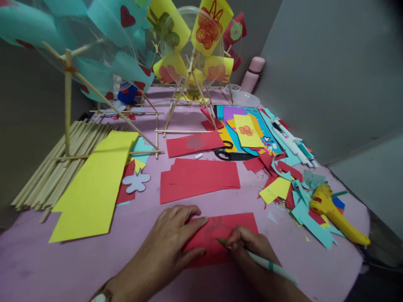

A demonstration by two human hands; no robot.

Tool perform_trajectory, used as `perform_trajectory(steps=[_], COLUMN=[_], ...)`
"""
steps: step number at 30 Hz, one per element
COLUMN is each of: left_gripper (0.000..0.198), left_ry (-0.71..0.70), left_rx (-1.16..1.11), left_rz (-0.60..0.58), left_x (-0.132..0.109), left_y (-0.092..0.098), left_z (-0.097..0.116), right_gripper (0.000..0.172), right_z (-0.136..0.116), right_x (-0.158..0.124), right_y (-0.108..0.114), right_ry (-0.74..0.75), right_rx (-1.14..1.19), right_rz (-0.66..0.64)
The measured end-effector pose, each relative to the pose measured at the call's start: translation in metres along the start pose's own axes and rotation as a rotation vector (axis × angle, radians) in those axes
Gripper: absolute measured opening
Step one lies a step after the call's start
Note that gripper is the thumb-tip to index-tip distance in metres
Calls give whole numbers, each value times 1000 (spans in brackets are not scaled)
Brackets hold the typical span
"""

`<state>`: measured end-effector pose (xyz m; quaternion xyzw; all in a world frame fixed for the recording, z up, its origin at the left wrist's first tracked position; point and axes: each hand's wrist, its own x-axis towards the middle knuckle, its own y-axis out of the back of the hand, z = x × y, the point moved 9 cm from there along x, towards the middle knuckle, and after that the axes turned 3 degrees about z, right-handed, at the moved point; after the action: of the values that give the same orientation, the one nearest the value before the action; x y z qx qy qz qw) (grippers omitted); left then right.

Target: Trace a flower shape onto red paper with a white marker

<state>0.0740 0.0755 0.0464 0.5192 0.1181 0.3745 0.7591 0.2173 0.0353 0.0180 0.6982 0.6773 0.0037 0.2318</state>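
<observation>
Here, left hand [173,237] spread flat on the card [246,221], which lies between the hands; right hand [247,248] pinching the marker [268,265], green tip on the drawing [217,231]. Best kept pinned firmly, strokes light.

A glue gun [337,214], scissors [224,159], wooden sticks [56,170] and paper scraps [277,189] mark a craft workspace.

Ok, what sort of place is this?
Probably a craft workspace: a yellow glue gun, a pile of thin wooden sticks, and a slim white marker in the right hand over red rectangular paper.
</observation>
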Motion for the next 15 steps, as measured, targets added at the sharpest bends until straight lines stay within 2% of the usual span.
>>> perform_trajectory(steps=[5, 10, 15], left_gripper=[44, 43, 40], left_ry=[-9, -3, -23], left_rx=[-1, 25, 77], left_rz=[-4, -42, -75], left_x=[1, 2, 0], left_y=[1, -2, -6], left_z=[1, 1, 2], right_gripper=[23, 15, 16], right_z=[7, 10, 9], right_x=[1, 3, 0], right_y=[1, -5, 0], right_ry=[15, 52, 35], right_rx=[3, -17, 115], right_rz=[-8, -101, -16])
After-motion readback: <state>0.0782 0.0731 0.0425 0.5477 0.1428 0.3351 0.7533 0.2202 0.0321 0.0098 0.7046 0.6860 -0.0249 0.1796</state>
